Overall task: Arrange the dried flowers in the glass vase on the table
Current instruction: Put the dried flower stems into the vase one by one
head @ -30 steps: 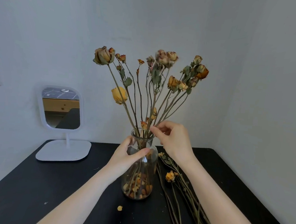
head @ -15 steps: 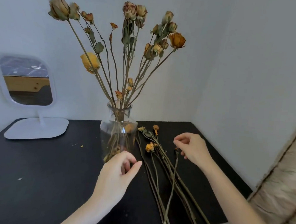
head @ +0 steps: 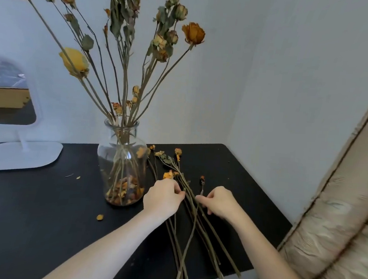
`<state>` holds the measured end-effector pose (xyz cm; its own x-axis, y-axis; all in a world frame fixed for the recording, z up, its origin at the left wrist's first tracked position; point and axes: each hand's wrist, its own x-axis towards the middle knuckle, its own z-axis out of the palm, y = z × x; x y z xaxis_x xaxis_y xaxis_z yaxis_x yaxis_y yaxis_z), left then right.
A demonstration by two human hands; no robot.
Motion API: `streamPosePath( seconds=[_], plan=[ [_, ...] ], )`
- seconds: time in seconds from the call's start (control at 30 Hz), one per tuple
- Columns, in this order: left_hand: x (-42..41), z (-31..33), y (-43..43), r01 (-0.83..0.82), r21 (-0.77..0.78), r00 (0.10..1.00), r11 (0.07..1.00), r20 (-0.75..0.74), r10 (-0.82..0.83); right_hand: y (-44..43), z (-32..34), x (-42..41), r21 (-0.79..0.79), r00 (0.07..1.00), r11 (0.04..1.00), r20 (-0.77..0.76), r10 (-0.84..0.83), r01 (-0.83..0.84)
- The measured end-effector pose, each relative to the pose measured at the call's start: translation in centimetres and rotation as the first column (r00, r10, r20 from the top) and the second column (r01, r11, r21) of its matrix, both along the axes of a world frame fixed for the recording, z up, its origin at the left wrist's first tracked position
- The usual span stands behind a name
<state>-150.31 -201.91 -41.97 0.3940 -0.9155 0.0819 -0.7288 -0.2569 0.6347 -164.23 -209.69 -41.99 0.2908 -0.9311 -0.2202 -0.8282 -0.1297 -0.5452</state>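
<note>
1. Looking down from the head camera, I see a black table (head: 31,216) set into a corner of pale walls, with a clear glass vase (head: 121,163) standing upright near the middle of it.
2. Dried flowers (head: 128,48) already stand in the vase, their stems fanning out from the neck; loose petals and bits lie in the bottom of the glass.
3. A bundle of loose stems (head: 191,222) lies flat on the table just right of the vase, small orange heads pointing toward the wall and cut ends reaching past the near edge.
4. My left hand (head: 163,198) rests on the bundle close beside the vase base, fingers curled together with the fingertips on the stems; whether they actually pinch one I cannot tell.
5. My right hand (head: 219,201) sits on the other side of the same bundle, fingers bent and drawn in toward a thin stem with a small dark head; I cannot tell if it is gripped.
6. A white-framed stand mirror (head: 12,127) stands at the far left, well apart from the vase.
7. A fallen petal (head: 100,217) lies on the table in front of the vase.
8. A beige padded chair back (head: 336,226) fills the right edge.
</note>
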Motion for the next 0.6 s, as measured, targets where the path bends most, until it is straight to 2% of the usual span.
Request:
streamPosePath(
  seconds=[0.27,0.47,0.6],
  plan=[
    [0.3,-0.7,-0.5,-0.046,0.041,0.999,0.998,0.012,0.045,-0.2,0.5,0.1,0.120,0.996,0.991,0.061,-0.063,0.055],
    [-0.5,-0.3,-2.8,-0.116,-0.007,0.993,0.993,0.038,0.116,-0.5,2.3,-1.2,0.029,0.978,0.996,0.189,-0.084,0.080],
    [-1.2,-0.1,-5.0,-0.162,0.026,0.982,0.987,0.098,0.158,-0.5,3.4,-2.2,-0.010,0.971,0.998,0.231,-0.052,0.056]
  ],
)
